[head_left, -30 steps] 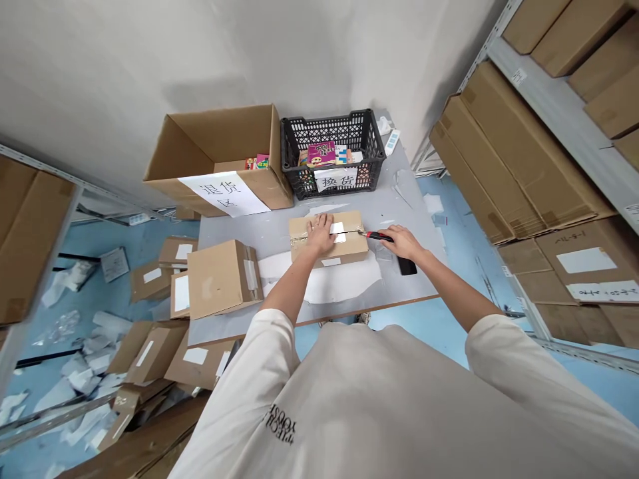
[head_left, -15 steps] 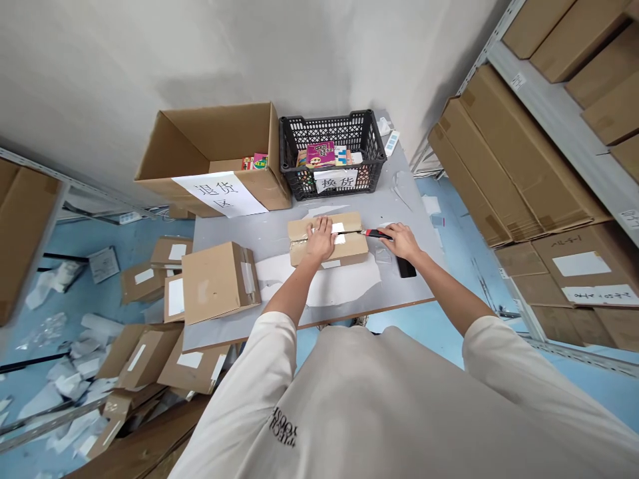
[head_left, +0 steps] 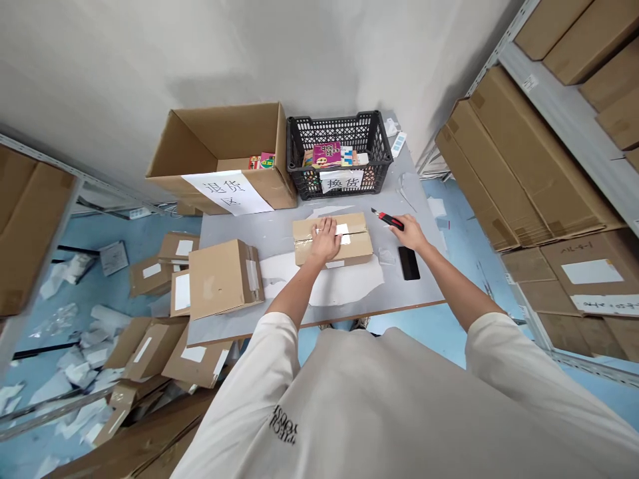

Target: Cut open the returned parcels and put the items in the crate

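Note:
A taped cardboard box (head_left: 357, 246) lies on the grey table (head_left: 229, 229), partly over a torn sheet of white paper (head_left: 344, 286). My left hand (head_left: 326, 239) rests flat on its top, fingers stretched out, beside a white label (head_left: 342, 229). A seam runs along the top of the box. My right hand (head_left: 410, 233) grips a red and black utility knife (head_left: 389, 218), its blade tip pointing left and away from me. The knife is to the right of the box, apart from it. Just below the right hand lies a black phone (head_left: 409, 263).
At the back stand a large open carton (head_left: 174, 153) with a paper sign and a black plastic crate (head_left: 342, 189) holding books. Another closed box (head_left: 217, 279) sits at the table's left. Shelves of cartons (head_left: 524, 179) flank the right; boxes and paper scraps (head_left: 84, 359) litter the left floor.
My right hand has drawn the knife off the box's right end and now holds it to the right, turned slightly. My left hand stays on the box. The view has shifted a little.

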The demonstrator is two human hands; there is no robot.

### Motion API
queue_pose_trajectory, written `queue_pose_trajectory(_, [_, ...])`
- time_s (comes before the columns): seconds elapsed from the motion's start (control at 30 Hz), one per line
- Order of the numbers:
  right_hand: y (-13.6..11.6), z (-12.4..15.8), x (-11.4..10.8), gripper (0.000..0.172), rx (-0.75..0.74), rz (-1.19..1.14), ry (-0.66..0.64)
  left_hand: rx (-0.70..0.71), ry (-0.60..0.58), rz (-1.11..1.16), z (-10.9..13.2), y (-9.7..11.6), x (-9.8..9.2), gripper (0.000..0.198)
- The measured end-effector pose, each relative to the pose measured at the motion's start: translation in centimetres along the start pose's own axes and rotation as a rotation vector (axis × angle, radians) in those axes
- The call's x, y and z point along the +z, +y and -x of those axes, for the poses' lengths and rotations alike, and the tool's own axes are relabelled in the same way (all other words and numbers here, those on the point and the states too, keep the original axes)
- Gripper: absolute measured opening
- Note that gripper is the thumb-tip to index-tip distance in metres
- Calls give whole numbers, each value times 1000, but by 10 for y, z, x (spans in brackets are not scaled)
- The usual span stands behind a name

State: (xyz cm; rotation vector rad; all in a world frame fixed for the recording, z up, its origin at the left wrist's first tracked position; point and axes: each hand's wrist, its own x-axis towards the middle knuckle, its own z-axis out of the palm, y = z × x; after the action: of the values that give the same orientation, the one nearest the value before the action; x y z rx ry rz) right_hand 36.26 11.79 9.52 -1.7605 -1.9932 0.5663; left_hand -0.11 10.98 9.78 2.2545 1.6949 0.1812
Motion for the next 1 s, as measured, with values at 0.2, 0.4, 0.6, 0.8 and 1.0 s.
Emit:
queue_pose_trajectory(0.2, [-56,-53,50,51,-131,-127,-117,-19,11,6,48,-10,-14,76])
queue_pose_trajectory(0.4, [-95,-85,70,49,-155,-15,-309,-98,-29,-41,113,-24,-18,54])
queue_pose_trajectory(0.6, [-98,-54,64,48,-67,-3,-335,-359,7,77,126,-41,-14,53])
queue_pose_trajectory(0.8, [-112,27,69,43,-22,-215,-348,-427,96,253,123,-56,-10,62])
queue_pose_trajectory(1.0, [-135,83,87,39,42,-441,-454,-263,37,382,102,-74,-19,68])
